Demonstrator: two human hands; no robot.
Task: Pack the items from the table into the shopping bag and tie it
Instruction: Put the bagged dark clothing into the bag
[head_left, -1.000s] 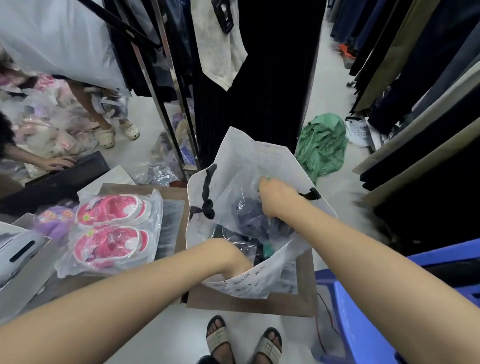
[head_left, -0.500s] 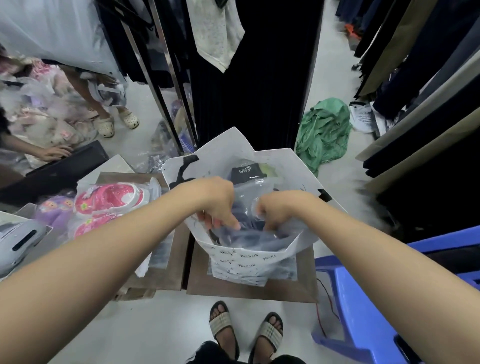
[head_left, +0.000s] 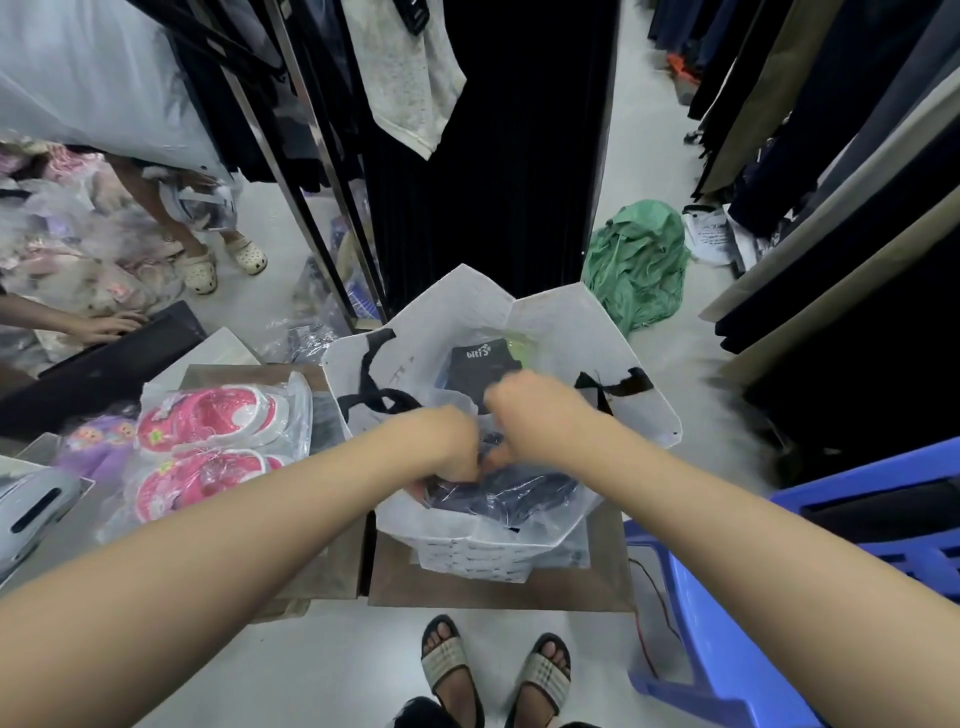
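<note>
Hands, left (head_left: 441, 441) and right (head_left: 535, 415), grip one dark wrapped garment (head_left: 519, 491) in one shopping bag (head_left: 550, 322).

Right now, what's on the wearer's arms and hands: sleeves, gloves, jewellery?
Nothing worn that shows. Both forearms are bare up to the frame edge, with no sleeves in view. The left hand and right hand have no gloves, and no watch or bracelet at either wrist. The fingers are mostly tucked out of sight, so rings cannot be ruled out.

Shopping bag (head_left: 545, 322) mouth: open above, though my hands (head_left: 441, 441) and the dark wrapped garment (head_left: 519, 491) crowd its near half. Left approach: bagged pink shoes (head_left: 208, 441) just beside. Right: blue plastic chair (head_left: 831, 545) close.
</note>
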